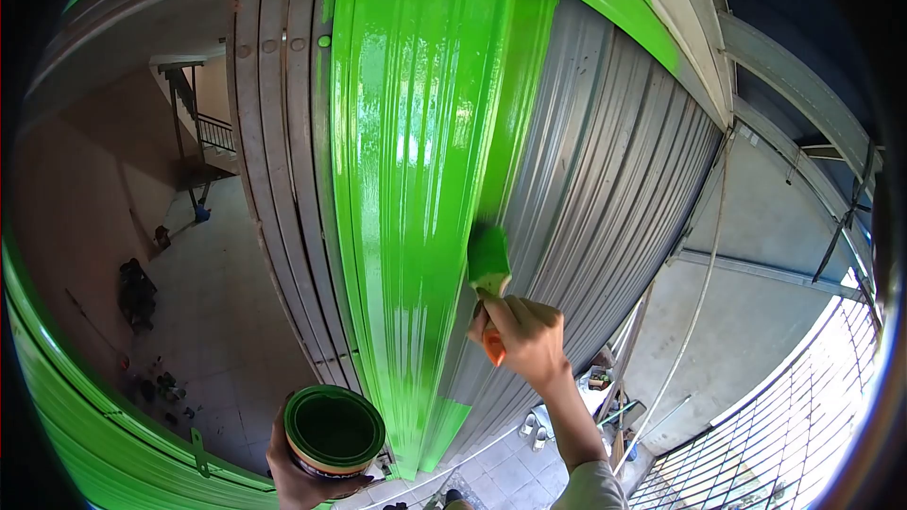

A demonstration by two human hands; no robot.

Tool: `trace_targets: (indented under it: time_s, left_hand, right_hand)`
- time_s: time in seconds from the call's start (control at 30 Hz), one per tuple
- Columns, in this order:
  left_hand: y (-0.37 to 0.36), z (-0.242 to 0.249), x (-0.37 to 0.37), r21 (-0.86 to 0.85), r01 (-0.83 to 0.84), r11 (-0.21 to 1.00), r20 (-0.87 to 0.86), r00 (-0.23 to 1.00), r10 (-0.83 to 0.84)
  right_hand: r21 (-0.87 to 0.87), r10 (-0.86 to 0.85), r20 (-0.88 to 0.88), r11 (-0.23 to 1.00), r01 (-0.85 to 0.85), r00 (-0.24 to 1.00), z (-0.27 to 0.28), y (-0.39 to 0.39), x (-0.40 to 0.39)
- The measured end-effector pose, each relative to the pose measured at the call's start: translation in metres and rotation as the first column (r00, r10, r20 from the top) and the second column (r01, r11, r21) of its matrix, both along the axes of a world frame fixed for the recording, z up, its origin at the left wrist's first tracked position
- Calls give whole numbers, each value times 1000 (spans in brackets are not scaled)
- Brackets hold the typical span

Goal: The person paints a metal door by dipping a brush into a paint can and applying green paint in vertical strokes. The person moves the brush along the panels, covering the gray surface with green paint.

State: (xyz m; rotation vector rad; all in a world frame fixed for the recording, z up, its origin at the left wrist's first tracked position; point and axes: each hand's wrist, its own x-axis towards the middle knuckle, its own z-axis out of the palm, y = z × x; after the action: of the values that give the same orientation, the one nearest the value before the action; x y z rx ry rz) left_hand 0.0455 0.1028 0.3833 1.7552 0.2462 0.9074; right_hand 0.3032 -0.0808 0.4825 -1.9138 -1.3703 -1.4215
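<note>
A paint can (333,472) with dark green paint inside rests in my left hand (286,461), fingers wrapped round its side and base. My right hand (524,335) grips a paintbrush (490,263) by its orange handle. Green paint coats the bristles, which touch the ribbed metal shutter (605,113) at the edge of a freshly painted strip. Glossy wet green covers the shutter's left panels (411,132). Grey bare metal lies right of the brush, and also between the upper green strip and a small green patch (444,430) lower down.
Brown folded slats (274,85) stand left of the green panels, beside an opening onto a tiled room with stairs (215,132). At right are a hanging rope (707,274), a grid gate (775,434) and steel beams. Clutter and containers (539,434) sit on the floor far below.
</note>
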Motion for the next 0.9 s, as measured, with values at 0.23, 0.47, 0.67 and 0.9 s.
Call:
trace_targets:
  time_s: [0.23, 0.47, 0.67, 0.9]
  left_hand:
    - [-5, 2, 0, 16, -4, 1000, -1, 1000, 4]
    - [-5, -3, -3, -8, 0, 1000, -9, 1000, 0]
    - [-3, 0, -4, -1, 3, 1000, 1, 1000, -3]
    - [-2, 3, -5, 10, 6, 1000, 3, 1000, -6]
  right_hand:
    - [120, 49, -10, 992, -47, 999, 80, 8, 2]
    - [261, -67, 313, 965, -18, 947, 117, 18, 26]
    - [30, -82, 211, 997, 77, 974, 15, 8, 28]
    - [-234, 3, -182, 971, -46, 983, -64, -11, -6]
